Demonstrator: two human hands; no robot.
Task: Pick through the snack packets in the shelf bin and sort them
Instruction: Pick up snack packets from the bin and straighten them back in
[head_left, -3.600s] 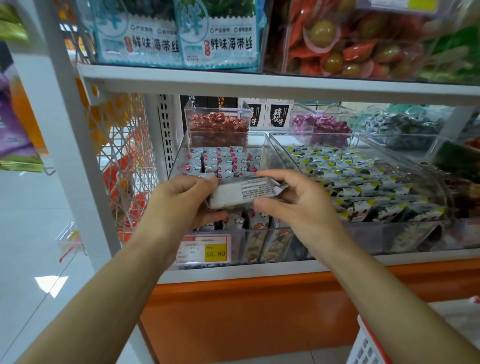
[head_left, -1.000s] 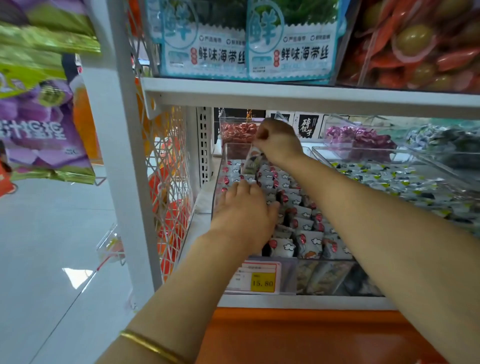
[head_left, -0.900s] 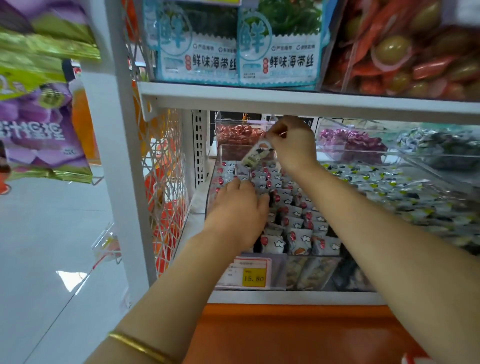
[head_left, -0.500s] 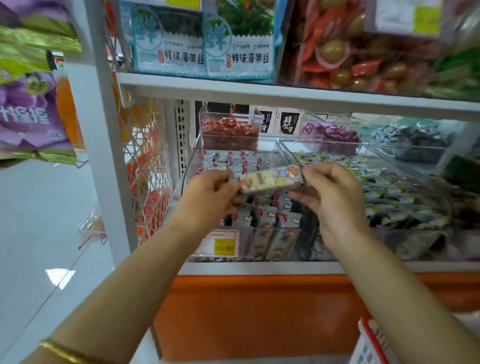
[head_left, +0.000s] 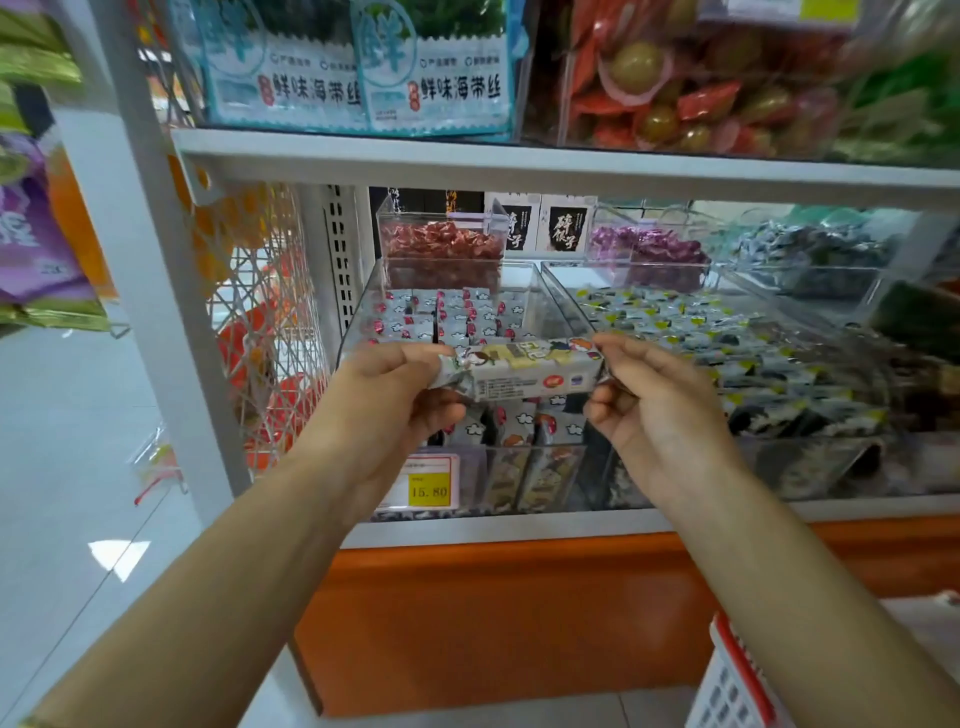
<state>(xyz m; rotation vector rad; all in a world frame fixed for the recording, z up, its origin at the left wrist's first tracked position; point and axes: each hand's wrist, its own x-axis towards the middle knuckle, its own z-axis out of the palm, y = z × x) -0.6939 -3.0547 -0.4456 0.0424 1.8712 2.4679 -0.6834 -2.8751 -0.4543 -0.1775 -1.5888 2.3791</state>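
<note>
A small grey and yellow snack packet (head_left: 524, 370) is stretched level between both hands, just above the front of the clear shelf bin (head_left: 563, 306). My left hand (head_left: 395, 400) pinches its left end. My right hand (head_left: 649, 400) pinches its right end between thumb and forefinger. Below and behind it, the bin holds several rows of grey packets with red marks (head_left: 457, 312), standing upright.
A second clear bin (head_left: 878, 467) of dark and yellow packets sits to the right. Small bins of red candy (head_left: 441, 244) and purple candy (head_left: 649, 249) stand behind. A yellow price tag (head_left: 428, 488) is on the bin front. A white and red basket (head_left: 732, 680) is at lower right.
My right hand lifted a packet from the back of the bin and brought it forward. My left hand left the rows and took the packet's other end. The view pulled back.
</note>
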